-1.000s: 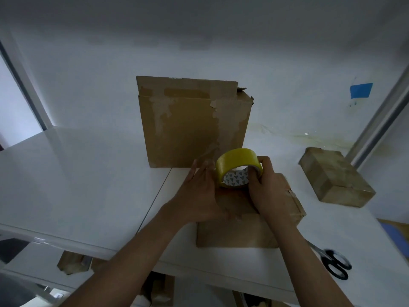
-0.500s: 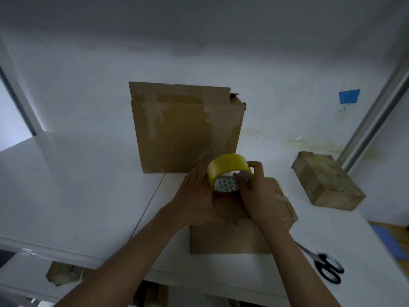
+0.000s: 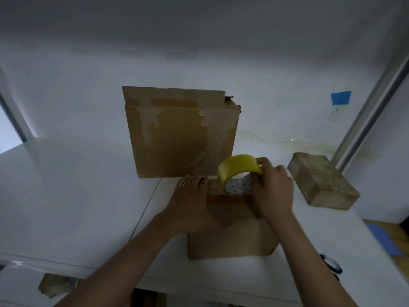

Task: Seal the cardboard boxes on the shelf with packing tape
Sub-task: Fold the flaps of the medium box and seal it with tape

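Tape roll [image 3: 238, 173], yellow, stands on edge at the far end of the small cardboard box [image 3: 230, 235] on the white shelf [image 3: 77, 207]. Right hand [image 3: 273, 191] has its grip pinched around the roll, thumb inside the core and fingers over the outer band. Left hand [image 3: 192, 204] lies flat on the box top, fingers spread and pressed down, just beside the roll at its 9 o'clock. Large upright box [image 3: 181, 134] stands at 12 o'clock, near the small one. Taped block-shaped box [image 3: 323, 180] lies at 2 o'clock, apart. Scissors [image 3: 332, 265] lie at 4 o'clock, partly hidden by the right forearm.
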